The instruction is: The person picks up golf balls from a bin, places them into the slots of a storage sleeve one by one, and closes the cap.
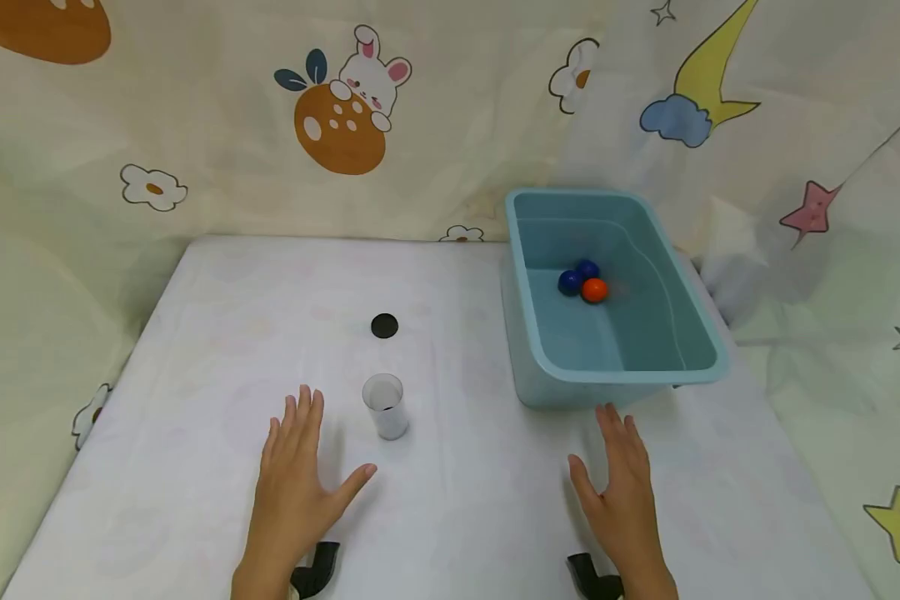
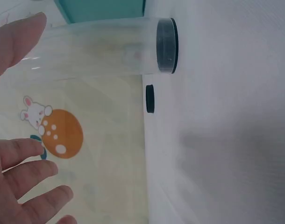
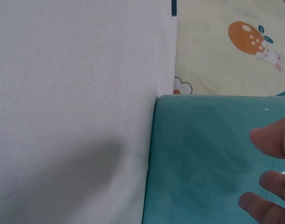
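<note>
A clear plastic cylinder (image 1: 387,408) stands upright on the white table; in the left wrist view the cylinder (image 2: 105,49) has a dark band at its base. Behind it lies a round black lid (image 1: 384,326). My left hand (image 1: 296,483) hovers left of the cylinder, thumb spread away from straight fingers, without touching it. My right hand (image 1: 622,492) is held before the front wall of a blue-green bin (image 1: 521,333), fingers extended and nothing in the grasp. Inside the bin sit two blue balls (image 1: 570,282) and an orange ball (image 1: 594,290), close together.
White cloth covers the table (image 1: 232,333). A cream curtain (image 1: 457,125) with cartoon prints hangs behind the table and along its sides. The bin occupies the table's back right corner. Black curved pieces (image 1: 317,570) show beside both wrists.
</note>
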A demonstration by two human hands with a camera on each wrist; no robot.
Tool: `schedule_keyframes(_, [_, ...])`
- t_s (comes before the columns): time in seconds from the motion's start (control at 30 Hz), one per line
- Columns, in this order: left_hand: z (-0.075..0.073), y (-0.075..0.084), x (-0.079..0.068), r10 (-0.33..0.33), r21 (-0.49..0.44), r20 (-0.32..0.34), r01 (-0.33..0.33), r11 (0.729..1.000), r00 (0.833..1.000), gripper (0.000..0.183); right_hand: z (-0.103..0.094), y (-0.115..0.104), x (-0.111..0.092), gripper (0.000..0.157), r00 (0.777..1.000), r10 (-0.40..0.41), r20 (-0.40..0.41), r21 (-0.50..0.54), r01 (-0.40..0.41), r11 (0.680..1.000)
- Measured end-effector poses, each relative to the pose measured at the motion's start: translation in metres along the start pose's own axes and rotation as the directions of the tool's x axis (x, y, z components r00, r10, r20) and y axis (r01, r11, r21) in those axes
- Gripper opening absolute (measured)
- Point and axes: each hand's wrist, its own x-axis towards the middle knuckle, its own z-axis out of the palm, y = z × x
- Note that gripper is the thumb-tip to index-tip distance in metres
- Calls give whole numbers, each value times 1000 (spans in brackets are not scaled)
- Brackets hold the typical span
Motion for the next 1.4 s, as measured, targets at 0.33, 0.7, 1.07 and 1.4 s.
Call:
schedule_keyframes(0.33, [-13,9,24,148,-229,-99,-167,959,984,103,23,-21,8,75,990,-115,80,105,106,989])
schedule_keyframes(0.7, [-44,29,79,321,-265,17,-306,915,947,88,70,-54,30,73,924,-263,276,340,162,926])
schedule_keyframes(1.07, [-63,76,194,450,-379,192,-357,854,872,78,95,-64,57,75,850,-230,474,504,-47,862])
schedule_keyframes(1.4, [-46,100,253,431,-444,345,-259,857,834,76,111,-80,83,79,758,-254,600,523,-132,842])
